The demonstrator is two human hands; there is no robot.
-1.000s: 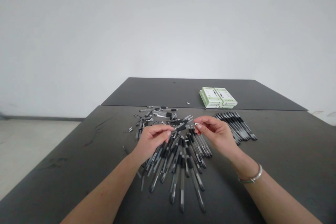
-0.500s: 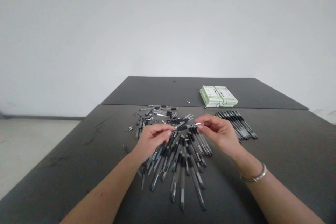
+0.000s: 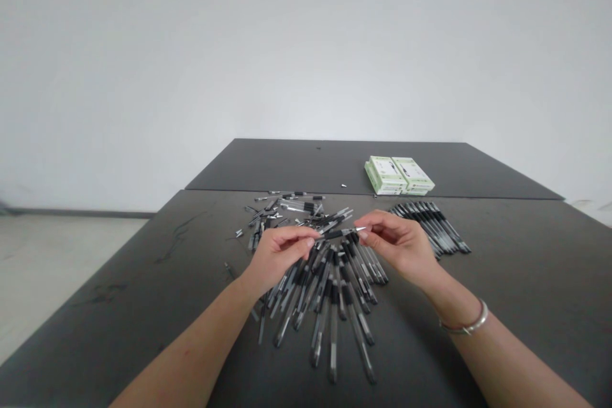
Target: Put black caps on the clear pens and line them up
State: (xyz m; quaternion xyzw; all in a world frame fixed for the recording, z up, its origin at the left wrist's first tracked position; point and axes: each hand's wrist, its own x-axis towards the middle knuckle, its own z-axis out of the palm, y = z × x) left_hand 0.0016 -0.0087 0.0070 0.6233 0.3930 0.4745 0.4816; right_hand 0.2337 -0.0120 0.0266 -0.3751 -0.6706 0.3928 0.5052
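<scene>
Between both hands (image 3: 277, 256) (image 3: 402, 246), a pen (image 3: 335, 234)

Diffuse light brightens the wall (image 3: 306, 44); faint soft shadows dim the table (image 3: 516, 280).

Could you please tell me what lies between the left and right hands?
In the head view, a black-gripped pen runs from the left hand to the right hand at its silver tip.
</scene>
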